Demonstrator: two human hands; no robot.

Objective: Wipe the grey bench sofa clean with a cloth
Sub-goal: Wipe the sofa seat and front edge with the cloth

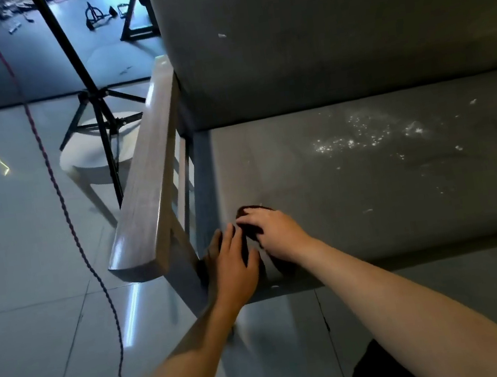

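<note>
While both hands are sitting at the near-left corner of the grey bench sofa (pixel 359 223) seat, just right of the wooden armrest (pixel 150 187), the dark cloth (pixel 249 231) is lying under them at the seat's near edge. Left hand (pixel 236 266) is resting flat on it, fingers straight and spread. Right hand (pixel 274 232) is bending its fingers onto it; can't tell if it's gripping.
</note>
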